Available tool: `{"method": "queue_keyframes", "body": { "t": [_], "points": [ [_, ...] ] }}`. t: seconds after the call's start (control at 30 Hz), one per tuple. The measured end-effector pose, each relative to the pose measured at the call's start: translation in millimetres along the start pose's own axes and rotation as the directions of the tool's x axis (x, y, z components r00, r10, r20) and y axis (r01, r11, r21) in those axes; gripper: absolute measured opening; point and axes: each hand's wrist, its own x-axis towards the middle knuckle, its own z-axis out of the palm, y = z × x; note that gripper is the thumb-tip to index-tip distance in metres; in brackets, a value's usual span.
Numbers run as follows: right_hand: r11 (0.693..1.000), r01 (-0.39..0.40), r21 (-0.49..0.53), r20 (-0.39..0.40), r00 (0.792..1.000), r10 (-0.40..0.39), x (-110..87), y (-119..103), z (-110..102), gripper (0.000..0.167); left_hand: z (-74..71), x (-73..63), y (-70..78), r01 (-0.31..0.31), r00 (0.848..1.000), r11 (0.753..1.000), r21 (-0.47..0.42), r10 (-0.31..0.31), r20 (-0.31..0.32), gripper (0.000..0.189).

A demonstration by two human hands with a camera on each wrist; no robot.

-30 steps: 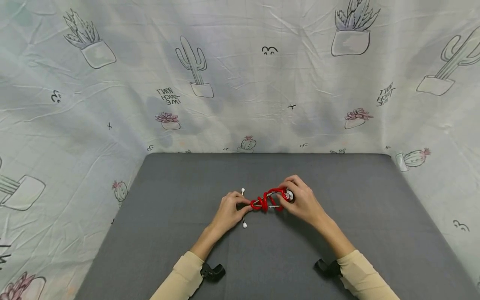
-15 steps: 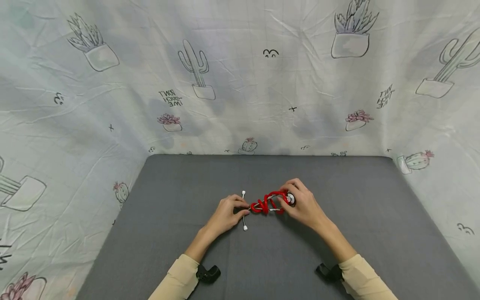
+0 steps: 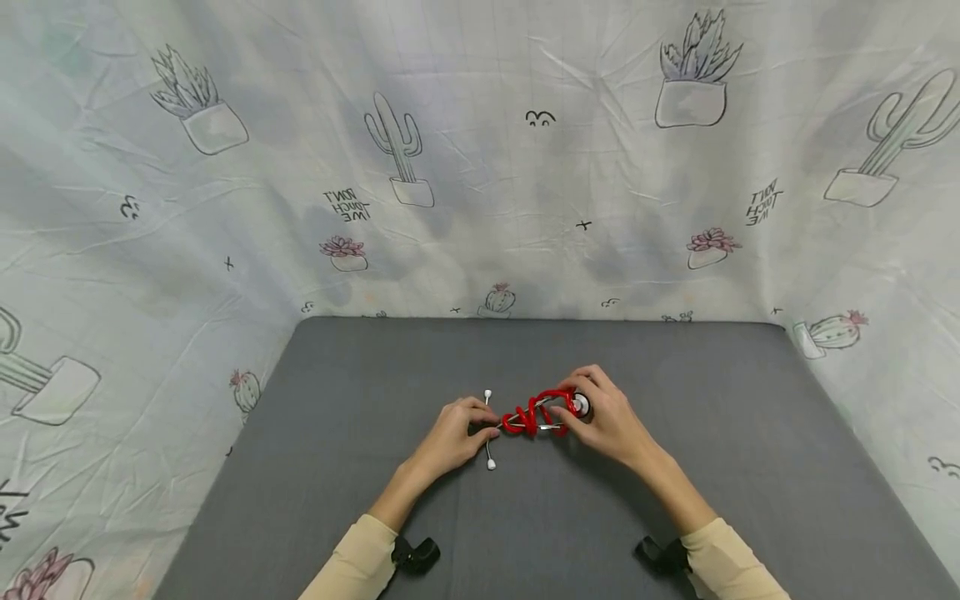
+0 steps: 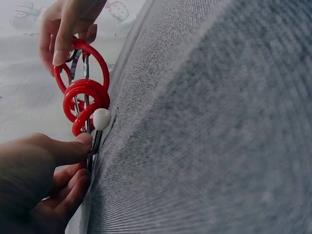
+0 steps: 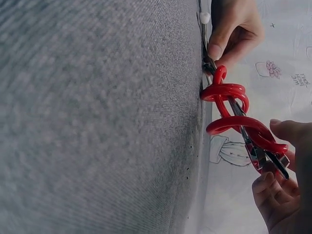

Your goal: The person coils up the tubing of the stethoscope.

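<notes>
A stethoscope with glossy red tubing (image 3: pixel 531 423) lies across the middle of the grey surface. Its tubing is wound in loops around the metal ear tubes (image 5: pixel 237 107). My left hand (image 3: pixel 452 433) pinches those metal tubes close to the ear-tip end; a white ear tip (image 4: pixel 102 119) shows beside the thumb, and another ear tip (image 3: pixel 488 392) sticks out beyond the fingers. At the opposite end, my right hand (image 3: pixel 606 421) holds the wound tubing between thumb and fingers, next to the round chest piece (image 3: pixel 582 406). Its fingers partly hide that end.
The grey cloth-covered tabletop (image 3: pixel 375 358) extends around both hands. Pale fabric walls (image 3: pixel 465 167) printed with cacti rise at its back and sides. Black wrist-camera mounts (image 3: pixel 416 556) sit at both cuffs.
The left fingertips have shifted slightly left, off the red loops and onto the bare metal tubes. The right hand keeps its hold. The head view has tilted up a little.
</notes>
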Motion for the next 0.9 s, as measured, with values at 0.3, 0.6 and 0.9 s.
{"method": "queue_keyframes", "body": {
  "t": [0.3, 0.6, 0.9],
  "points": [
    [0.995, -0.080, -0.061, 0.081, 0.993, 0.085, -2.1, 4, -16, 0.041, -10.2, -0.3, 3.8, -0.070, 0.994, 0.995, 0.074, 0.063, 0.087, 0.023],
    [0.982, -0.178, -0.060, 0.188, 0.964, 0.186, 5.3, 21, -43, 0.032, -24.4, 3.8, 5.3, -0.122, 0.979, 0.988, 0.091, 0.104, 0.177, 0.030],
    [0.989, -0.143, -0.045, 0.172, 0.974, 0.149, 5.8, 33, -44, 0.030, -25.7, 10.4, 5.6, -0.107, 0.980, 0.990, 0.089, 0.090, 0.178, 0.035]
  ]
}}
